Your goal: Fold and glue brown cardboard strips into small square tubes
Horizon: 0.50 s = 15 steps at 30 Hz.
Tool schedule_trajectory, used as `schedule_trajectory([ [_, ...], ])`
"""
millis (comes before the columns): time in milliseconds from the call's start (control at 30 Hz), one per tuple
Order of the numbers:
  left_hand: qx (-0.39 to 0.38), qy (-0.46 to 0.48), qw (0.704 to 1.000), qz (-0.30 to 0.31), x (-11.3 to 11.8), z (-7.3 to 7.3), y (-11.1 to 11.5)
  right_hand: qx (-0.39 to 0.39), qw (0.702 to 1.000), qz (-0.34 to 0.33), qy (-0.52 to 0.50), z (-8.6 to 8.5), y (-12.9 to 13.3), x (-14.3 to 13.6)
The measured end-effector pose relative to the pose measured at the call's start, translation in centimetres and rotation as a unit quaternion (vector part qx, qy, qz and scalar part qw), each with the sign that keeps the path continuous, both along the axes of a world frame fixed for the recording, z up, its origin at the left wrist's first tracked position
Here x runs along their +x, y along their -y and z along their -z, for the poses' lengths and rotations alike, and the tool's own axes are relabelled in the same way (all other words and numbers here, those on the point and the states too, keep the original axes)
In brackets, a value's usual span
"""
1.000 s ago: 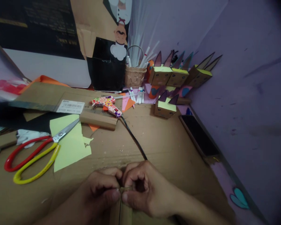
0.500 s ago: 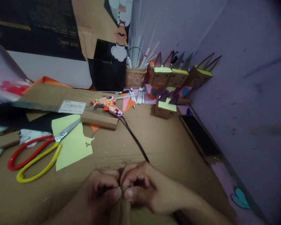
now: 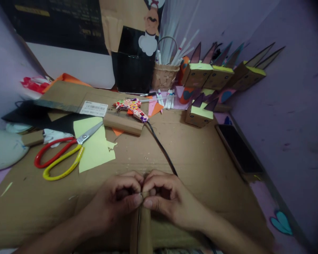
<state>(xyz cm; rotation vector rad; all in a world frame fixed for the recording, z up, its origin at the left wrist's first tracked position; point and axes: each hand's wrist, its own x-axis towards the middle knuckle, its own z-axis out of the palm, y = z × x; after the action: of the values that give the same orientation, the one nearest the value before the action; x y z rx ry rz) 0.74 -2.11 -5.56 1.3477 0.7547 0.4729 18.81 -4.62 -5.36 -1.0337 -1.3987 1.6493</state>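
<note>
A folded brown cardboard strip (image 3: 144, 229) with a dark slit along its length runs up from the bottom edge. At its far end my left hand (image 3: 122, 197) pinches the left side between thumb and fingers. Close beside it, my right hand (image 3: 166, 197) pinches the right side, the two thumbs nearly touching. Beyond the hands lies a flowered glue gun (image 3: 134, 108) with a black cord (image 3: 161, 146). Scissors with red and yellow handles (image 3: 81, 139) rest on yellow-green paper (image 3: 95, 155) at the left.
Cardboard pieces (image 3: 123, 124) lie behind the scissors. A basket of glue sticks and pens (image 3: 165, 76), small cardboard boxes with ears (image 3: 200, 114) and orange paper stand at the back. A phone (image 3: 238, 150) lies along the right wall.
The view has shifted, so the table items appear further right and higher. Both hands still pinch the strip's far end, and more of the strip shows below them.
</note>
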Motion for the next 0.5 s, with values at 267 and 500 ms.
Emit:
schedule_trajectory([
  [267, -0.030, 0.034, 0.999, -0.008, 0.6, -0.4, -0.2, -0.098, 0.990, 0.092, -0.050, 0.8, 0.7, -0.6],
  [500, -0.023, 0.019, 0.943, -0.331, 1.1, 0.1, -2.8, -0.036, 0.984, 0.159, -0.067, 0.3, -0.2, 0.6],
])
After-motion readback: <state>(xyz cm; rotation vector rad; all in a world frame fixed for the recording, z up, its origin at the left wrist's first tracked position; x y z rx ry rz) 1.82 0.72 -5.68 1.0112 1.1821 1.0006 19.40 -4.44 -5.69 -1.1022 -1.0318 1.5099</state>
